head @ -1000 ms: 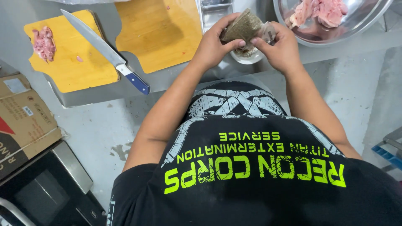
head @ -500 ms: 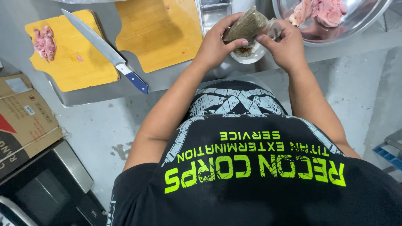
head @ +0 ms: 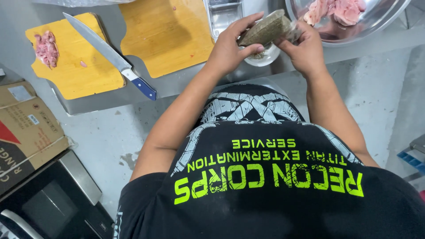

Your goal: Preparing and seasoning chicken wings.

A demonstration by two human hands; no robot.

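Upper centre of the frame: both hands, left hand (head: pixel 228 48) and right hand (head: pixel 305 46), closed around a tilted olive-green packet (head: pixel 265 31) above a small white bowl (head: pixel 265 55) on the grey worktop (head: pixel 186 84). Upper right: steel bowl (head: pixel 380 17) holding raw pink meat (head: pixel 336 9). Left edge: brown cardboard box (head: pixel 26 128).

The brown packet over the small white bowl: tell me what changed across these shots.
Little moved. Both hands, left hand and right hand, keep their grip on the brown packet, which has tipped slightly, its far end a bit higher above the small white bowl. The knife, both cutting boards and the steel bowl of meat stayed put.
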